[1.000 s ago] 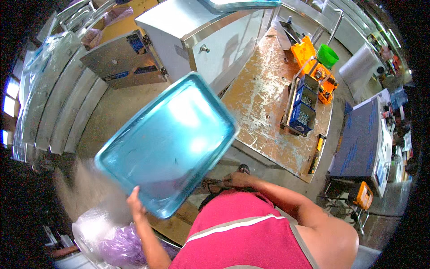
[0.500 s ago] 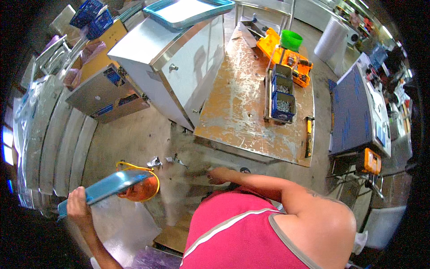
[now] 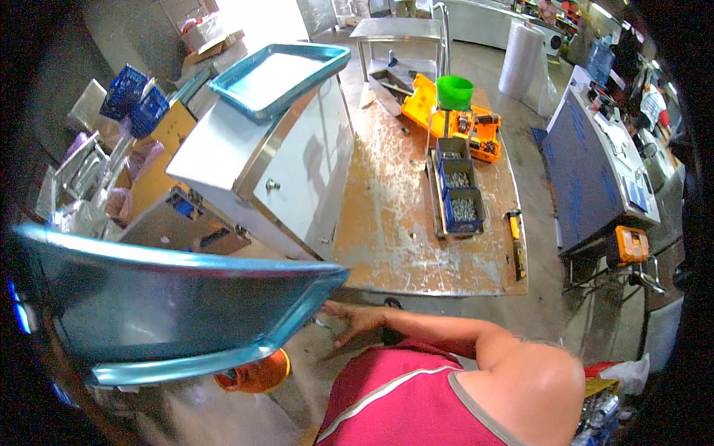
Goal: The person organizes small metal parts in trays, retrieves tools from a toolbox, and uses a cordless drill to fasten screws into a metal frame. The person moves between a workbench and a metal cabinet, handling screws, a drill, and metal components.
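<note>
A shallow metal panel (image 3: 178,312) with turned-up, shiny blue edges is raised across the lower left, its hollow side showing. My left forearm (image 3: 85,401) runs up behind its left end. The panel hides my left hand, which appears to be holding it there. My right hand (image 3: 361,321) is close to the panel's right corner, fingers spread and nothing in them; I cannot tell if a fingertip touches the corner. Just beyond the panel, a white metal cabinet (image 3: 305,163) carries a similar blue-edged panel (image 3: 320,56) on top.
A worn wooden platform (image 3: 379,230) holds blue bins (image 3: 465,212) of small hardware, a yellow-handled hammer (image 3: 516,249), an orange tool case (image 3: 487,137) and a green bowl (image 3: 454,93). An orange bucket (image 3: 256,374) stands below the panel. Rightward is a dark-sided workbench (image 3: 584,175).
The panel has come up closer and turned from edge-on to show its hollow side. My left hand has gone behind it. My right hand's fingers have spread. The view has tilted upward.
</note>
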The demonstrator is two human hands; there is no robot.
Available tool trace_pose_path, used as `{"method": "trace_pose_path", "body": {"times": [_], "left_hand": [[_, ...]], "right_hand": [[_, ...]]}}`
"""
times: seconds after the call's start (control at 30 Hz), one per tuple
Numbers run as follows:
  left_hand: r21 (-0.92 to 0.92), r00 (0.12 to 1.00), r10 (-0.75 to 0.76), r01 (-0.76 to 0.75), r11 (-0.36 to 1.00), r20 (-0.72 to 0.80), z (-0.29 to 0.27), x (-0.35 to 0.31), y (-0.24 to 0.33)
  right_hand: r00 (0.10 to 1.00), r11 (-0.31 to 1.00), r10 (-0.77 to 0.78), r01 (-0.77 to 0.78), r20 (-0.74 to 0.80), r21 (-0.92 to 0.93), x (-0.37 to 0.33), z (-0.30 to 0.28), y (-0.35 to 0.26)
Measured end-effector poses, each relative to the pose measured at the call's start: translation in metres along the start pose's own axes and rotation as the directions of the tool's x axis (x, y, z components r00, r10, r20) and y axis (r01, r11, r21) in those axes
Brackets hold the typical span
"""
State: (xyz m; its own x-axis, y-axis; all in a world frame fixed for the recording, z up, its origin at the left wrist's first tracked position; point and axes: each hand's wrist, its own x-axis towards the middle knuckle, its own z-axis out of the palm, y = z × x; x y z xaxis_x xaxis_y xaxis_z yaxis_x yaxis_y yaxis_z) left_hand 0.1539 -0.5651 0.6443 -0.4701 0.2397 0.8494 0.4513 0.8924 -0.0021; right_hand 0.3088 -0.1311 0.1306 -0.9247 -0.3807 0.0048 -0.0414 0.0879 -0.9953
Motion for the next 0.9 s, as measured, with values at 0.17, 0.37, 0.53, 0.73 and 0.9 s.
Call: {"method": "trace_pose_path", "body": {"times": [0.17, 0.37, 0.53, 0.73, 0.9], "left_hand": [[-0.174, 0.990, -0.124, 0.135, 0.975, 0.070, 0.112, 0.117, 0.058], [0.119, 0.841, 0.468, -0.454, 0.883, -0.271, 0.208, 0.249, 0.139], [0.029, 0.874, 0.435, -0.440, 0.898, -0.217, 0.198, 0.185, 0.204], [-0.332, 0.777, 0.630, -0.600, 0.727, -0.024, 0.255, 0.070, 0.211], [-0.752, 0.921, 0.340, -0.088, 0.653, 0.187, 0.324, 0.005, 0.192]], "right_hand": [[0.977, 0.788, 0.116, 0.019, -0.178, 0.616, 0.038, -0.063, -0.040], [0.804, 0.597, 0.247, 0.314, -0.541, 0.739, 0.066, -0.143, -0.101], [0.711, 0.497, 0.359, 0.402, -0.604, 0.769, 0.114, -0.239, -0.154], [0.575, 0.668, 0.068, 0.581, -0.815, 0.466, 0.174, -0.390, -0.204], [0.605, 0.709, 0.112, 0.507, -0.788, 0.490, 0.223, -0.476, -0.257]]}}
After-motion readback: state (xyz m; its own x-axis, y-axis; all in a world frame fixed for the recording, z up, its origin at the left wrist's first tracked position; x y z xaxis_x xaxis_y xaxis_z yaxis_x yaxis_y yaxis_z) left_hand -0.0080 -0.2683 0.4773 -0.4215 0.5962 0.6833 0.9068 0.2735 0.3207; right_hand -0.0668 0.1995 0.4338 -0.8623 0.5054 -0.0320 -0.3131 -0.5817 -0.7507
